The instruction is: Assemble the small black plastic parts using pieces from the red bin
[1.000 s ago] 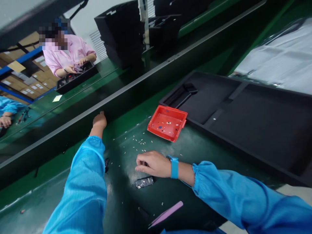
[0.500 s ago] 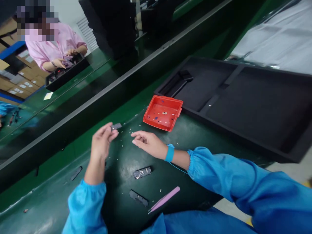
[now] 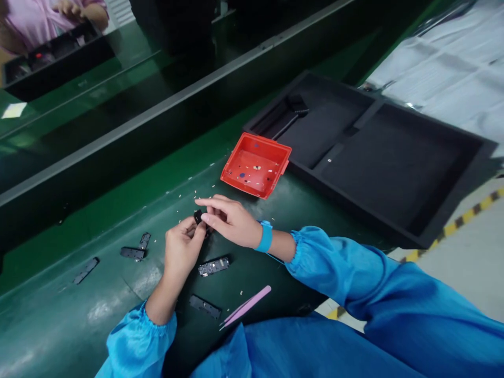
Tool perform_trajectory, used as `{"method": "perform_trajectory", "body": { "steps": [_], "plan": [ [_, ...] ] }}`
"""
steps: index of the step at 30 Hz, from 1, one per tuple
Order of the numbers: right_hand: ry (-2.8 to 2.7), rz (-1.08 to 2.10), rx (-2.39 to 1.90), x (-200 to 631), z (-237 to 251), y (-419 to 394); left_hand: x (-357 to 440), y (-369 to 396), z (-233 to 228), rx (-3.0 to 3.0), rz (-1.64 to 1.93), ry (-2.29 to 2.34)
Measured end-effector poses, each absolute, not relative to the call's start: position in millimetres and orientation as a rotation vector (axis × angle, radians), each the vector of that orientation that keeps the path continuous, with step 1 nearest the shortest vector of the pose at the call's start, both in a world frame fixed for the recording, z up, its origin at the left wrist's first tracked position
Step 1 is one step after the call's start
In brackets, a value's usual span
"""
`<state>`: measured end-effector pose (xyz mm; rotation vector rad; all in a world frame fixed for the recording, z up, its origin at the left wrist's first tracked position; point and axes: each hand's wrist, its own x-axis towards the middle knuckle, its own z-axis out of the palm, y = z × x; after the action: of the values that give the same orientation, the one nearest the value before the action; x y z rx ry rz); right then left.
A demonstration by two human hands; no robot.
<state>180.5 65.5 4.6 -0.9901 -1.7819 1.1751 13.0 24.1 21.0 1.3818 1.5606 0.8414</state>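
Observation:
My left hand [image 3: 184, 242] pinches a small black plastic part [image 3: 198, 216] just above the green table. My right hand [image 3: 232, 218] meets it there, thumb on the part, index finger stretched past it and the other fingers curled; they partly hide the part. Below my hands lies a black module with metallic spots [image 3: 213, 266]. Nearer to me is another dark module [image 3: 205, 306], with pink tweezers [image 3: 248, 306] beside it. Two overlapping black pieces [image 3: 136, 250] and a single one [image 3: 85, 270] lie to the left.
A red bin [image 3: 255, 165] with small scraps stands beyond my right hand. Behind it a large black tray [image 3: 366, 163] covers the right side. Tiny pale bits are scattered on the green table [image 3: 118, 294]. Across the ledge, a person in pink works over a black box [image 3: 59, 58].
My hands have come together at the black part; they were apart before. A flat grey piece has left my left hand, and two overlapping pieces now show at left. The view has shifted.

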Motion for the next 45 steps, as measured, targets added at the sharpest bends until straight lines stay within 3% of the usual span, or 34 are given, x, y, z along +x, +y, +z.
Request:
{"method": "perform_trajectory", "body": {
  "steps": [7, 12, 31, 40, 45],
  "plan": [
    [-1.691, 1.303, -0.963, 179, -1, 70, 19, 19, 20, 1.398, 0.808, 1.529],
    [-1.775, 1.14, -0.998, 178, 0, 66, 19, 20, 23, 1.435, 0.791, 1.559],
    [-1.883, 1.117, -1.007, 181, 2, 68, 15, 20, 26, 1.461, 0.737, 1.604],
    [-1.87, 0.975, -1.052, 174, -4, 64, 19, 16, 29, 1.838, 0.663, 1.745],
    [-1.809, 0.913, -1.041, 176, -1, 65, 19, 20, 27, 1.462, 0.745, 1.625]
  ]
}}
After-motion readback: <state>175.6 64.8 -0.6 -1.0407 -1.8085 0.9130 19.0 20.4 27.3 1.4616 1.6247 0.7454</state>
